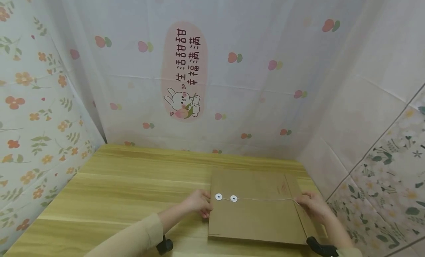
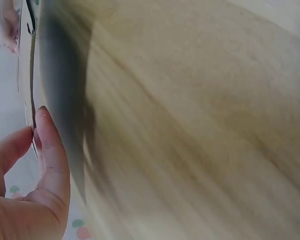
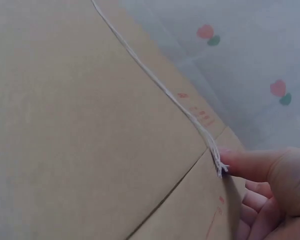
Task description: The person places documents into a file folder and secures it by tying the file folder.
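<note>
A brown kraft document envelope (image 1: 262,220) is held between both hands, its front face up and its lower edge casting a shadow on the table. Two white round buttons, one at the left edge (image 1: 218,196) and another beside it (image 1: 234,198), carry a pale string (image 3: 155,77) that runs rightward across the face. My left hand (image 1: 199,203) pinches the left edge between thumb and fingers, as the left wrist view shows edge-on. At the opposite edge my right hand (image 1: 313,207) grips the envelope, thumb on top beside the string's frayed end, fingers partly hidden underneath.
The wood-grain table (image 1: 116,198) extends left of the envelope. A printed curtain (image 1: 259,91) hangs behind it, with a floral cloth (image 1: 36,113) at the left and another (image 1: 382,198) close to the right hand. Dark wrist-camera mounts show at both wrists.
</note>
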The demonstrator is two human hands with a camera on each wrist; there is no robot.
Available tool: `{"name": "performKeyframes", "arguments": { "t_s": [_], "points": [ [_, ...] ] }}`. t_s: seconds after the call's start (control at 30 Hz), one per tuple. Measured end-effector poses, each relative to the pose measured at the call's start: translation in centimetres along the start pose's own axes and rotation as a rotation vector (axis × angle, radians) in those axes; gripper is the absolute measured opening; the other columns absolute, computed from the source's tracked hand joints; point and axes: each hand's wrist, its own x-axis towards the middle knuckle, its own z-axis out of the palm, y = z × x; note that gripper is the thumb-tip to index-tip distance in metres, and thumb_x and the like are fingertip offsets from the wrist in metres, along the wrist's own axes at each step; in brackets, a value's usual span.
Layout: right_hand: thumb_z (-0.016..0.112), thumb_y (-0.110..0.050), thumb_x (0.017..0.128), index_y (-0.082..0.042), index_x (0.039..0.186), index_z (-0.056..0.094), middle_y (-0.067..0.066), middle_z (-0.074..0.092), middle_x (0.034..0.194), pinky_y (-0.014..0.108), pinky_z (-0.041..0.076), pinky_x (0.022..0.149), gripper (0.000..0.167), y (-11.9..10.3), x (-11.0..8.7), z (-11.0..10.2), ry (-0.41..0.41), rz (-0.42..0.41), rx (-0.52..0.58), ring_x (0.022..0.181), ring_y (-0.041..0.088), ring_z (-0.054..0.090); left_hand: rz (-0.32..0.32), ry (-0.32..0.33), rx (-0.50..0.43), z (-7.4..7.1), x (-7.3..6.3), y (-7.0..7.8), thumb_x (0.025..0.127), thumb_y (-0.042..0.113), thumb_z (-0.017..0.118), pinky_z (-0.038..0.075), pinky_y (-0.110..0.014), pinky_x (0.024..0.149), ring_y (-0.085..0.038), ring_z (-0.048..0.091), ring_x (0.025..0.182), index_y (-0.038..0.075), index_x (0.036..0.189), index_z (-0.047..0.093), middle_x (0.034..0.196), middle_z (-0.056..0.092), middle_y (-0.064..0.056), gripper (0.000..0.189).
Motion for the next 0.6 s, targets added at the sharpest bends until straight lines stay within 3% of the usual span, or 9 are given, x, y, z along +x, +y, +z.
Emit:
{"name": "performKeyframes", "arguments": {
  "t_s": [0.13,0.23,0.33,0.43,0.6],
  "points": [
    [0.058,-0.013,0.094,0.027,0.131,0.024,0.022,0.059,0.108,0.038,0.053,0.081,0.064,1.1,0.5,0.0,0.002,-0.029,-0.035,0.095,0.027,0.059,-0.024,0.006,0.048,1.0,0.0,-0.6,0.075,-0.014,0.064,0.053,-0.028,0.044,-0.016,0.058,0.044,-0.011,0.104,0.049,0.058,0.061,-0.015,0.033],
    [0.058,-0.005,0.092,0.029,0.123,0.032,0.015,0.063,0.093,0.031,0.053,0.067,0.053,2.0,0.7,0.1,0.009,-0.073,-0.036,0.079,0.019,0.06,-0.032,0.002,0.087,1.7,0.0,-1.0,0.073,-0.014,0.064,0.053,-0.028,0.044,-0.017,0.058,0.043,-0.01,0.102,0.05,0.057,0.061,-0.015,0.033],
    [0.062,-0.001,0.088,0.027,0.118,0.041,0.016,0.063,0.092,0.031,0.052,0.066,0.046,2.6,0.9,0.4,0.083,-0.08,-0.062,0.078,0.02,0.06,-0.02,-0.006,0.111,2.3,0.1,-1.2,0.072,-0.016,0.063,0.052,-0.027,0.043,-0.016,0.057,0.042,-0.008,0.097,0.051,0.056,0.061,-0.014,0.028],
    [0.067,-0.007,0.086,0.023,0.117,0.047,0.023,0.062,0.096,0.035,0.052,0.069,0.048,2.8,1.1,0.8,0.172,-0.07,-0.188,0.084,0.026,0.06,-0.025,0.001,0.115,2.7,0.2,-1.2,0.072,-0.018,0.061,0.051,-0.026,0.042,-0.015,0.056,0.041,-0.008,0.095,0.051,0.056,0.061,-0.014,0.027],
    [0.069,-0.016,0.086,0.02,0.117,0.05,0.033,0.059,0.105,0.049,0.05,0.077,0.051,2.4,1.3,1.3,0.236,-0.084,-0.331,0.094,0.04,0.058,-0.006,0.048,0.151,2.7,0.6,-1.1,0.071,-0.021,0.063,0.051,-0.026,0.04,-0.013,0.054,0.04,-0.016,0.122,0.044,0.059,0.059,-0.014,0.055]
  ]
}}
